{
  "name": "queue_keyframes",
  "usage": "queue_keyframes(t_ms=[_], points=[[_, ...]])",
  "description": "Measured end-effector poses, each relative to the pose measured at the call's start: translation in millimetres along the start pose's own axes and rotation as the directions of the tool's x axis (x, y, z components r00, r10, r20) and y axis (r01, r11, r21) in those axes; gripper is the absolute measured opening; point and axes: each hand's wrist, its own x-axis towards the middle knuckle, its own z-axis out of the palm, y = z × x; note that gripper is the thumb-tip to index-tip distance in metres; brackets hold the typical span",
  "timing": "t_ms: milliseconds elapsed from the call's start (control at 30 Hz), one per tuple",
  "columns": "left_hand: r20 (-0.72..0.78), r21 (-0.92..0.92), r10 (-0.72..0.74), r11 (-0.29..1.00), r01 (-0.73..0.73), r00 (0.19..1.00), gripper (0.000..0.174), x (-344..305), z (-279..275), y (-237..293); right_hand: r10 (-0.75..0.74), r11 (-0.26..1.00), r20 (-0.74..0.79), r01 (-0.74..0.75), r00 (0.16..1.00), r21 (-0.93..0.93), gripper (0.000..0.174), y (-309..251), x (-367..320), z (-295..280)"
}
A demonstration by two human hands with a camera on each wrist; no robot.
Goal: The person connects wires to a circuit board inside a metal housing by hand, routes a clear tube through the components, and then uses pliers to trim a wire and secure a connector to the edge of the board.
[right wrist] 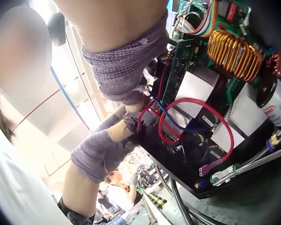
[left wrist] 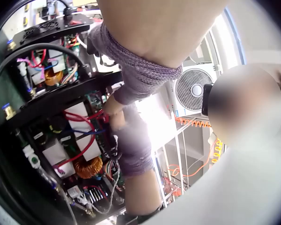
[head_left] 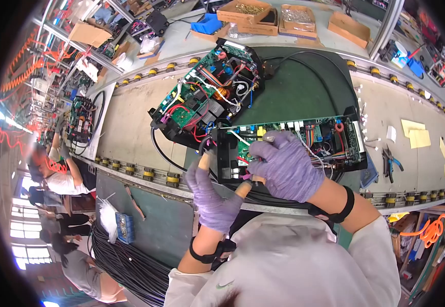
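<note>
In the head view a long black chassis [head_left: 227, 156] with green circuit boards and coloured wires lies crosswise before me. My left hand [head_left: 213, 202], in a purple glove with bare fingertips, grips its left end panel, index finger by the black cable and thumb at the lower corner. My right hand [head_left: 290, 169], gloved alike, reaches over the boards with fingers bent into the same end. It pinches a red wire [right wrist: 141, 115] beside a blue wire [right wrist: 178, 123], the tips partly hidden. A loose red wire with a pink terminal [right wrist: 208, 168] loops in front.
A second opened chassis [head_left: 209, 94] stands behind on the green mat [head_left: 294, 84]. Pliers [head_left: 388, 162] and yellow paper slips [head_left: 415, 134] lie to the right. Roller rails [head_left: 151, 176] edge the bench. Coiled black cables [head_left: 130, 266] hang at lower left; parts boxes [head_left: 245, 13] line the back.
</note>
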Motion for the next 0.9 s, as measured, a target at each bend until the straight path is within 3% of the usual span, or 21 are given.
queue_keyframes(t_ms=[67, 100, 167, 200, 300, 333, 433, 567, 633, 700, 900], points=[[0.018, 0.009, -0.107, 0.994, 0.107, 0.994, 0.097, -1, -3, -3, 0.034, 0.998, 0.064, -0.030, 0.997, -0.061, 0.020, -16, 11, -3], [0.002, -0.132, -0.151, 0.980, 0.150, 0.989, 0.096, -5, 34, -6, 0.036, 0.990, 0.121, -0.019, 0.992, -0.142, 0.019, 1, 3, -10], [0.055, -0.262, -0.232, 0.935, 0.238, 0.971, 0.093, -8, 34, -13, 0.065, 0.986, 0.163, -0.038, 0.985, -0.164, 0.018, -8, 9, -14], [0.037, -0.163, -0.198, 0.966, 0.202, 0.979, 0.090, -7, 27, -13, 0.083, 0.979, 0.182, -0.046, 0.980, -0.201, 0.017, -13, 12, -14], [0.101, -0.116, -0.237, 0.962, 0.248, 0.966, 0.087, -6, 25, -16, 0.112, 0.971, 0.223, -0.059, 0.968, -0.231, 0.016, -17, 16, -14], [-0.023, -0.056, -0.137, 0.989, 0.136, 0.990, 0.064, -10, 28, -21, 0.103, 0.970, 0.237, -0.045, 0.966, -0.239, 0.015, -17, 19, -13], [-0.064, -0.025, -0.101, 0.995, 0.099, 0.993, 0.057, -19, 35, -31, 0.139, 0.952, 0.305, -0.042, 0.942, -0.304, 0.017, -22, 26, -12], [-0.068, -0.031, -0.104, 0.994, 0.102, 0.992, 0.052, -20, 36, -30, 0.114, 0.950, 0.272, -0.025, 0.956, -0.311, 0.022, -19, 25, -10], [-0.059, -0.062, -0.144, 0.988, 0.140, 0.988, 0.051, -22, 38, -33, 0.130, 0.955, 0.319, -0.031, 0.939, -0.296, 0.022, -20, 28, -12], [-0.070, 0.018, -0.085, 0.996, 0.087, 0.994, 0.051, -21, 37, -34, 0.150, 0.958, 0.368, -0.043, 0.918, -0.284, 0.023, -18, 29, -15], [-0.083, -0.026, -0.075, 0.997, 0.073, 0.994, 0.060, -22, 40, -38, 0.115, 0.965, 0.273, -0.042, 0.955, -0.259, 0.020, -17, 26, -10]])
